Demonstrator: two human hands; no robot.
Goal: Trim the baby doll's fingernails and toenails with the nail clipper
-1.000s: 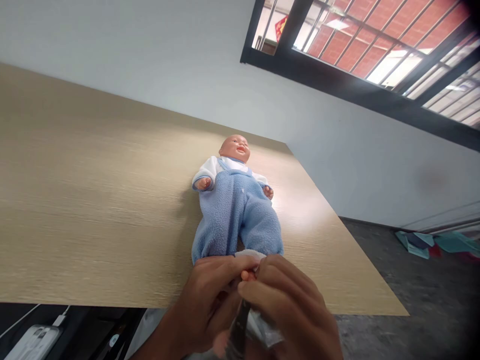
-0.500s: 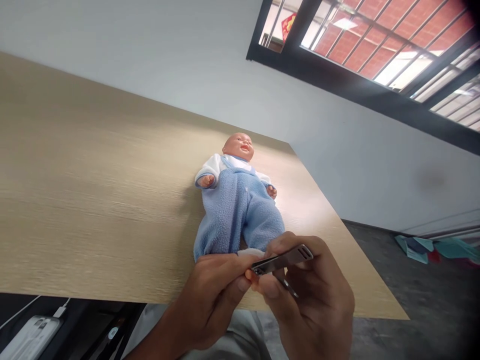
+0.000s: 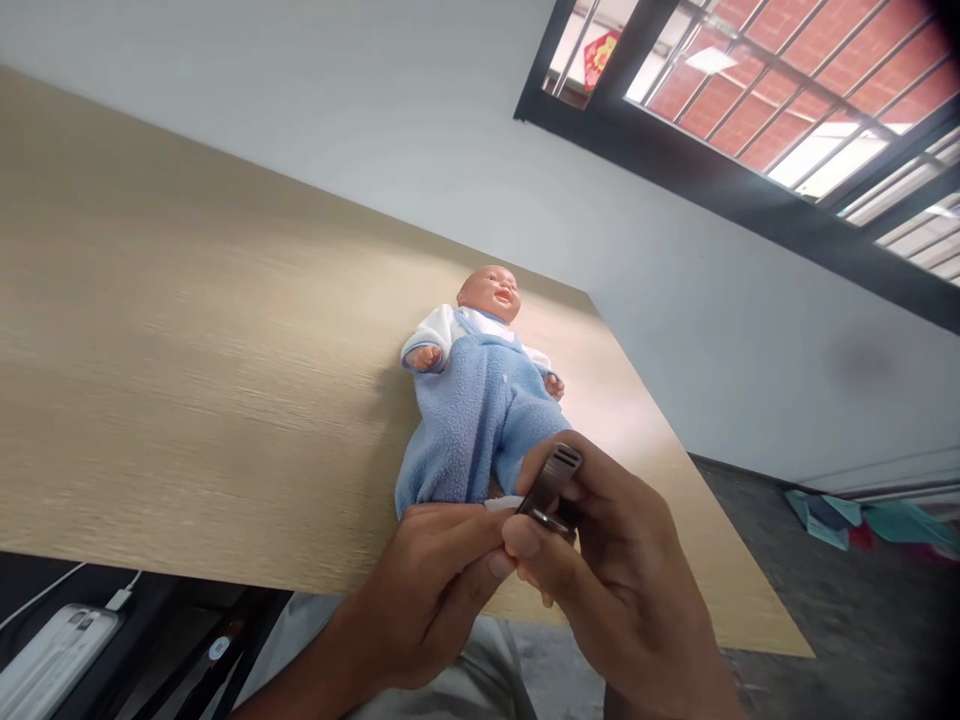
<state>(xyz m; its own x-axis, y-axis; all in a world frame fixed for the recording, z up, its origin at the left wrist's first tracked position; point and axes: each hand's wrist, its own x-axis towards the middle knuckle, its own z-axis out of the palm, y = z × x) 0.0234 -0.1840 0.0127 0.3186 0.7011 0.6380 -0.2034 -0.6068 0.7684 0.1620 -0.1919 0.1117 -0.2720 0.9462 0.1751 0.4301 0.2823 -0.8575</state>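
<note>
A baby doll (image 3: 480, 400) in blue fleece overalls and a white top lies on its back on the wooden table (image 3: 187, 380), head away from me. My left hand (image 3: 442, 590) is closed around the doll's foot, most of which the fingers hide. In my right hand (image 3: 622, 560) are metal nail clippers (image 3: 551, 480), pinched between thumb and fingers with the lever tilted up. Their jaw end is close to the foot, behind my thumb; whether it touches a toe I cannot tell. Small bits of the doll's toes (image 3: 546, 600) show below my right thumb.
Behind the table runs a pale wall (image 3: 375, 110) with a dark-framed, barred window (image 3: 787, 100). A white power bank (image 3: 60, 655) with a cable is at lower left, below the table edge. Teal items (image 3: 825, 515) lie near the floor at right.
The nail clippers have turned in my right hand, from lying nearly level to pointing up more steeply. My right hand has rotated with them; the left keeps its hold on the foot.
</note>
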